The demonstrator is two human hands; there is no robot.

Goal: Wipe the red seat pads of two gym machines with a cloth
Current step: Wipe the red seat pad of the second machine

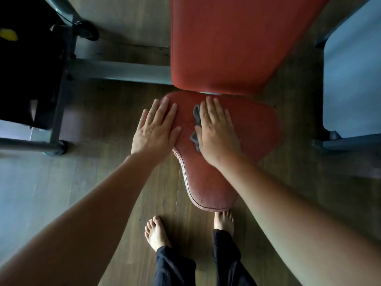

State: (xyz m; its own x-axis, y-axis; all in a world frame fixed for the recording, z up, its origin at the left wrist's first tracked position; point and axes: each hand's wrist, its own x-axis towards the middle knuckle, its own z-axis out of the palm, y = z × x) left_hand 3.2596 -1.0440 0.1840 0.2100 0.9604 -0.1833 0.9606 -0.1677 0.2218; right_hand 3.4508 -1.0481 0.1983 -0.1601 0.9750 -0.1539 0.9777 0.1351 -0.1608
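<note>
Forearms reach out to the seat [208, 182], a red, rounded, tapering pad with a piped edge and scuffed, vinyl-like skin. Left hand [155, 129] lies flat on its left edge, fingers straight. Right hand [216, 131], fingers straight, presses a crumpled grey cloth [197, 116] onto the pad; the cloth shows only at that hand's left. Judgement: wiping of this seat is under way and incomplete, with pale specks below the wrists. No second seat is in view.
</note>
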